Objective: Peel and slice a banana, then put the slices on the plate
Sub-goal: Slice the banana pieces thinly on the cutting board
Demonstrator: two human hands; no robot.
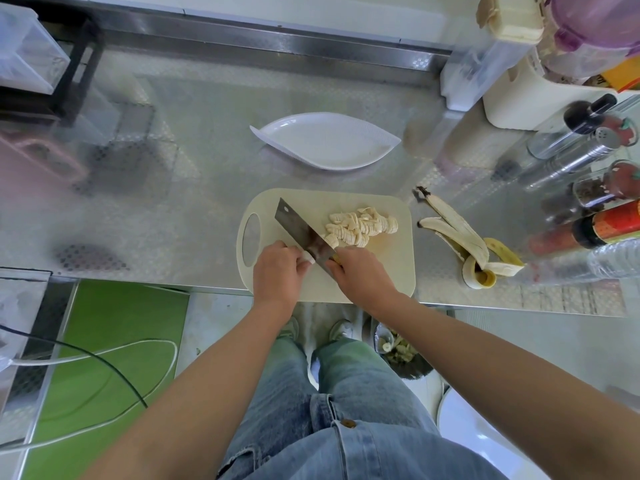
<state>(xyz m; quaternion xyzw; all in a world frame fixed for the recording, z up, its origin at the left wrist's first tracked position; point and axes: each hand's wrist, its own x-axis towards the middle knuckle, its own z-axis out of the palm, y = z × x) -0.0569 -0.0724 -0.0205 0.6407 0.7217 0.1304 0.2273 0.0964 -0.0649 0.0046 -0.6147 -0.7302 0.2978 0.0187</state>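
Observation:
A cream cutting board lies at the counter's front edge. Several banana slices are piled on its far half. My right hand grips the handle of a cleaver, whose blade stands across the board just left of the slices. My left hand pinches a short banana stub against the blade's left side. Beyond the board sits a white leaf-shaped plate with nothing on it.
A banana peel lies on the steel counter right of the board. Spice bottles and jars crowd the right edge, with containers behind them. A bin with scraps stands on the floor below the counter.

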